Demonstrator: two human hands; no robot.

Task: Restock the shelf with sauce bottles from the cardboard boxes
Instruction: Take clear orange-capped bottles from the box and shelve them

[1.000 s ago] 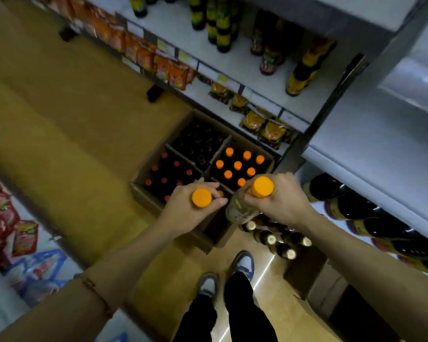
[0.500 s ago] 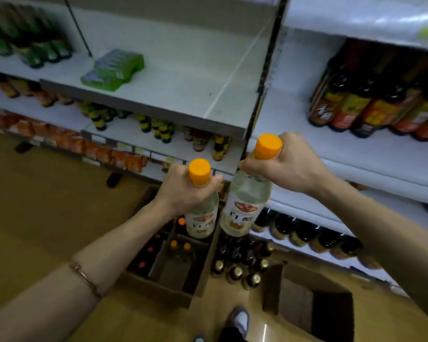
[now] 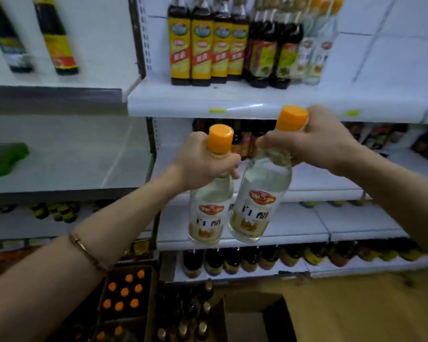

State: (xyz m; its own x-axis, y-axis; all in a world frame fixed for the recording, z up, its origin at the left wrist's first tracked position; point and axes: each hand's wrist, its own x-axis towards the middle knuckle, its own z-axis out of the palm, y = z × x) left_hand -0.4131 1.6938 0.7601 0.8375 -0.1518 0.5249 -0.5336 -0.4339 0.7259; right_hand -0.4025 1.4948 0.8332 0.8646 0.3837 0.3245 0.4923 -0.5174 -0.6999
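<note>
Left hand (image 3: 203, 164): we grip one bottle (image 3: 209, 213) by its neck.
Right hand (image 3: 314, 141): clamped on the second bottle (image 3: 260, 196), nearly upright.
Shelf (image 3: 245, 104): just above and beyond us; right hand nearer.
Box (image 3: 124, 294): well below our left arm.

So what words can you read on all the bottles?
"白醋": on the label of the right bottle, gripped by the right hand.
"白醋", blurrier: left bottle, gripped by the left hand.
Red logos above both: unreadable.
Shelf bottles and price tags: too blurred.
</note>
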